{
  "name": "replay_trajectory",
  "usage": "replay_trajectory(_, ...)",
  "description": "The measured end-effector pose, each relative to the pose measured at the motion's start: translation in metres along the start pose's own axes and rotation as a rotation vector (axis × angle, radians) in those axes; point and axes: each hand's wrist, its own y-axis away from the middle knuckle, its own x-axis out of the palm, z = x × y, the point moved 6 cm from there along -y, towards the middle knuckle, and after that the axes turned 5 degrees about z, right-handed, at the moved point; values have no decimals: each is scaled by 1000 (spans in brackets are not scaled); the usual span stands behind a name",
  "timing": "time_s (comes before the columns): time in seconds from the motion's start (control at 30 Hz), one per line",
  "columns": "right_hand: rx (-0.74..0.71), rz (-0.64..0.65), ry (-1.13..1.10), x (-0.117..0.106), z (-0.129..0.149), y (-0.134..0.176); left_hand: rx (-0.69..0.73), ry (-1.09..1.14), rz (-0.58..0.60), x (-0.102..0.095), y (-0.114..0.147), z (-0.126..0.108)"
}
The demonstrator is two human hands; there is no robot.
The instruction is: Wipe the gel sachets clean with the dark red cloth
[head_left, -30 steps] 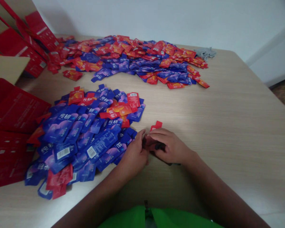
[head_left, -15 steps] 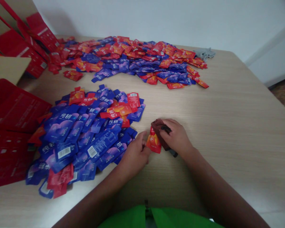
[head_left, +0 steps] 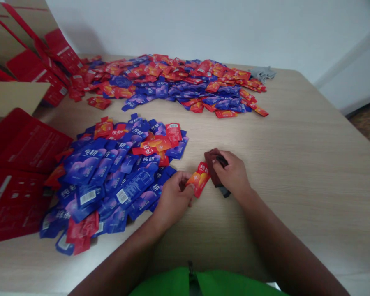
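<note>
My left hand (head_left: 174, 198) pinches a red and orange sachet (head_left: 200, 179) by its lower left edge, thumb on top. Just right of that sachet, my right hand (head_left: 234, 174) is closed around a folded brown cloth (head_left: 215, 176). A slim black object (head_left: 221, 160) also shows under its fingers; what it is I cannot make out. On the left, close to my left hand, lies a heap of mostly blue sachets (head_left: 123, 168) with some red ones mixed in.
Along the wall stretches a long pile of red and blue sachets (head_left: 172, 82). A grey cloth (head_left: 263, 74) lies at its right end. Open red cartons (head_left: 21, 197) stand at the left. The wooden table (head_left: 296, 135) ends at a slanted edge on the right.
My left hand has taken hold of the sachet, which is now tilted and partly raised. My right hand and the brown cloth have shifted slightly right, uncovering the sachet's top.
</note>
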Motion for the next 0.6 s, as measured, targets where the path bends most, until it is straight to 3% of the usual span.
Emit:
replay_trajectory(0.07,48,-55,-27,-3,-9,-1,111,-69,-131,-8,4,-9)
replay_trajectory(0.17,122,-102,-111,-6,-15,-1,426,-331,-369,-20,19,-30)
replay_trajectory(0.23,164,-127,-157,-9,-16,-1,634,-493,-388,-16,30,-41)
replay_trajectory(0.33,226,-169,-216,-14,-18,-1,734,-657,-174,1,32,-41)
replay_trajectory(0.47,286,-193,-301,-16,-26,-3,586,-908,171,27,22,-24)
replay_trajectory(0.53,294,-187,-320,-16,-29,-4,536,-974,239,32,19,-19)
replay_trajectory(0.6,289,-169,-331,-14,-29,-4,544,-962,234,33,19,-20)
